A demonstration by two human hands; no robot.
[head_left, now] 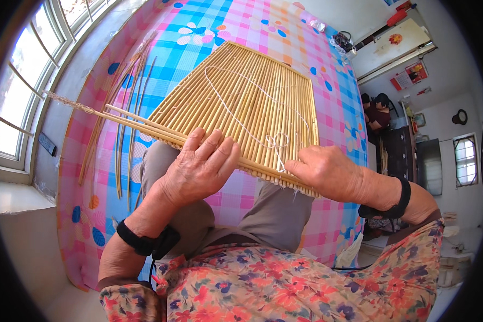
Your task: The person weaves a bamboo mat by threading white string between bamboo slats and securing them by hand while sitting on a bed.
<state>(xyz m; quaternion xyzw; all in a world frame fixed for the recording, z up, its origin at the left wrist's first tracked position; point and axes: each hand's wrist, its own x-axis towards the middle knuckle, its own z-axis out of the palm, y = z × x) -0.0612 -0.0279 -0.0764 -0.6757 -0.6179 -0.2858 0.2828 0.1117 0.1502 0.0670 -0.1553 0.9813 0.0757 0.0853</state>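
Note:
A mat of straw-coloured plant stalks [252, 91], laid side by side and stitched together, slants across my lap. My left hand [201, 166] bends its fingers over the near edge, closed on sorghum-like stalks [137, 124] that stick out past the mat's left side; one ends in a frayed head. At the near right corner my right hand [330, 172] is closed on the mat's edge, thumb and forefinger pressed together. Beside that thumb a white thread [218, 96] runs in a loose loop across the mat. What lies under both palms is hidden.
Several loose stalks [124, 155] lie to the left on the checked, flowered bed cover [198, 16]. A dark remote control [47, 144] rests on the sill by a barred window [24, 70]. At the far right, a person in dark clothing [378, 112] is near dark furniture.

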